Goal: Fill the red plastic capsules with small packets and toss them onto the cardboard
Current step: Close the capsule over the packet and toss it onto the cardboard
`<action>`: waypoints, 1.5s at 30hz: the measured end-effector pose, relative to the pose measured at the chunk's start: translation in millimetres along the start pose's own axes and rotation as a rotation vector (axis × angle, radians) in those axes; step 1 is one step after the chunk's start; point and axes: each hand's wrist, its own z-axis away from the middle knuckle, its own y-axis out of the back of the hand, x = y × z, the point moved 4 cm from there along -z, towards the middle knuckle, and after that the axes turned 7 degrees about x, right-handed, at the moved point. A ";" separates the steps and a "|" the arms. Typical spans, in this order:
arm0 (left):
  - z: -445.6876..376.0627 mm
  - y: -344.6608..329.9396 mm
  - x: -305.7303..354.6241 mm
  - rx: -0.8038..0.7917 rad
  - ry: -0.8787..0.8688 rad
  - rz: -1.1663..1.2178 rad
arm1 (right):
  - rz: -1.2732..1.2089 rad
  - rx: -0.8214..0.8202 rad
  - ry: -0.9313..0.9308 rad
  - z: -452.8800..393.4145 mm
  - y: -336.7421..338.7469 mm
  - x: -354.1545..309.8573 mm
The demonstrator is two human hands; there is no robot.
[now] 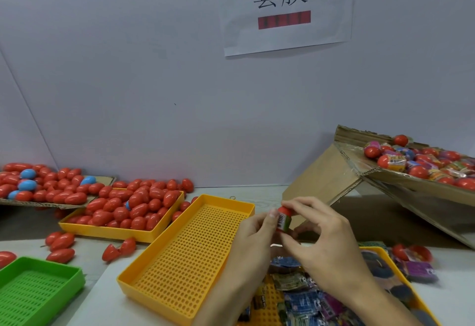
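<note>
Both hands meet above the empty perforated yellow plastic tray (190, 261). The left hand (253, 233) and right hand (321, 235) pinch one small red plastic capsule (284, 219) wrapped in a printed packet. The capsule looks light, rigid and smooth; grip its middle firmly before tossing it onto the sloped cardboard (334, 171).

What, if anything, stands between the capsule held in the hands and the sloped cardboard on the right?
Nothing visible does. Both hands, left and right, hold the red capsule just left of the cardboard ramp. The sloped cardboard holding finished capsules lies up and to the right, with only open air between.
</note>
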 end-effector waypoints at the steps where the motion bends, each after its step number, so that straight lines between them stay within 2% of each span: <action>1: 0.1 0.2 0.6 0.001 -0.007 -0.006 | -0.005 -0.010 0.000 -0.1 -0.5 -0.2; 10: -0.7 4.1 -3.3 0.020 -0.018 -0.120 | 0.057 -0.048 0.100 -0.1 -1.1 -7.2; 17: -1.5 4.1 -0.3 0.054 -0.240 -0.507 | 0.075 -0.040 0.109 2.2 -4.0 -4.5; 28: 0.7 5.9 2.2 -0.021 -0.272 -0.598 | 0.012 -0.061 0.139 1.8 -1.7 -12.2; 30: 1.4 7.2 3.4 -0.026 -0.231 -0.533 | -0.016 -0.070 0.110 1.3 -1.7 -10.5; 34: 1.6 10.4 2.5 -0.015 0.028 -0.137 | -0.150 -0.045 -0.014 -0.1 -2.9 -1.5; 36: -0.3 10.3 -0.4 0.021 0.114 -0.019 | -0.160 -0.052 -0.022 0.2 -4.1 -0.9; 45: -0.4 6.7 -8.5 0.083 0.218 0.037 | -0.001 -0.090 0.101 0.6 -5.4 -12.0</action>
